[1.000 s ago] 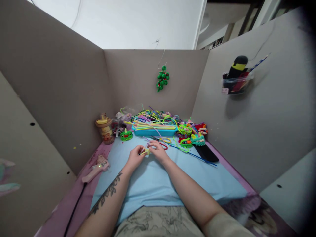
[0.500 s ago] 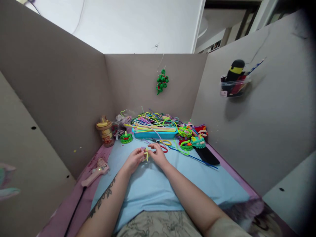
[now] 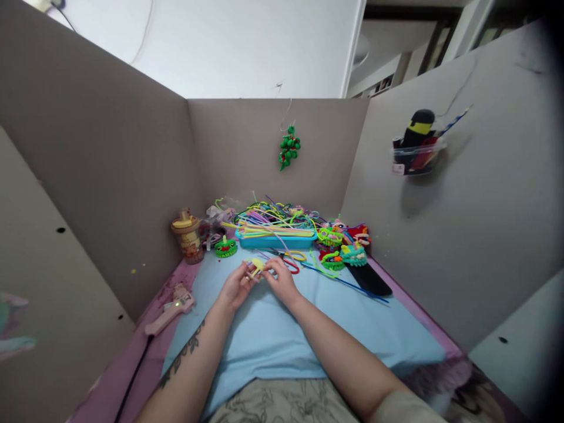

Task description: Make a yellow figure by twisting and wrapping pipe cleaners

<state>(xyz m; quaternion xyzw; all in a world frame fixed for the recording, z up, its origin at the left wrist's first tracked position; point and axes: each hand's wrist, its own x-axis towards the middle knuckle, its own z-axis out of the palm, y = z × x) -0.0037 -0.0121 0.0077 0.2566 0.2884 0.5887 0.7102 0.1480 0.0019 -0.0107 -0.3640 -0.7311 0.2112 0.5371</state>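
Note:
Between my two hands is a small piece of yellow pipe cleaner work [image 3: 257,265] with a bit of purple at its left side. My left hand [image 3: 238,285] holds it from the left, fingers curled round its lower edge. My right hand [image 3: 281,281] pinches its right side with thumb and fingertips. The fingers hide part of its shape. Just beyond my hands lie scissors [image 3: 292,266] with red and yellow handles, and loose pipe cleaners. A green pipe cleaner frog-like face [image 3: 226,248] sits farther to the left.
A blue tray [image 3: 277,241] heaped with pipe cleaners stands at the back. Finished pipe cleaner pieces [image 3: 353,254] and a black strip [image 3: 369,278] lie right. At left are a pink glue gun [image 3: 171,311] with a cord and a lidded cup [image 3: 189,238]. Grey panels enclose three sides.
The yellow piece has been turned in my fingers, so a broader yellow face shows instead of a thin upright strand. My left hand has opened slightly beneath it.

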